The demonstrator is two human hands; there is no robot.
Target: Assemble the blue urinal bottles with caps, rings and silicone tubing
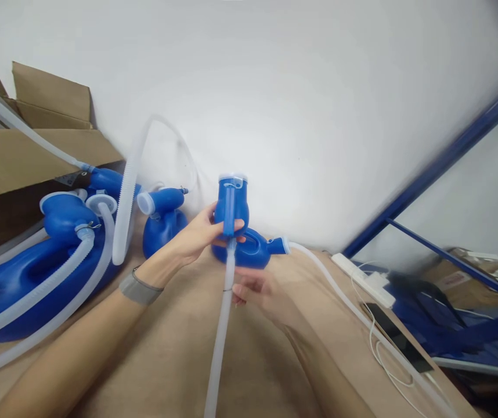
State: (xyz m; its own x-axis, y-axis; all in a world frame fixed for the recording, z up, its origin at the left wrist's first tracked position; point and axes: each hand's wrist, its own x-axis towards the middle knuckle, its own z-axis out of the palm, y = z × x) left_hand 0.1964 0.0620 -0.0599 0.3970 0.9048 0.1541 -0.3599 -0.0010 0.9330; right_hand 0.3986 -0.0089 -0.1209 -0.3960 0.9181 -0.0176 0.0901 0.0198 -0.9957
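My left hand (pixel 205 229) grips a blue plastic container (pixel 240 203) by its body and handle, with its white lid at the top. From the container's lower end a translucent white hose (pixel 219 354) runs down toward me. A thin dark wire clip (pixel 227 289) rings the hose a little below the joint. Thumb and fingers of my right hand (pixel 257 293) are closed at the side of this clip; the hand is slightly blurred. Behind the held container lies a blue jug (pixel 249 249) with a handle and its own white hose (pixel 318 264).
More blue containers (pixel 70 217) with hoses lie at the left, before an open cardboard box (pixel 35 154). Another blue jug (pixel 164 232) stands by the wall. On the right are a power strip (pixel 362 278), a phone (pixel 399 337), a white cable (pixel 383 360) and a blue metal frame (pixel 440 151).
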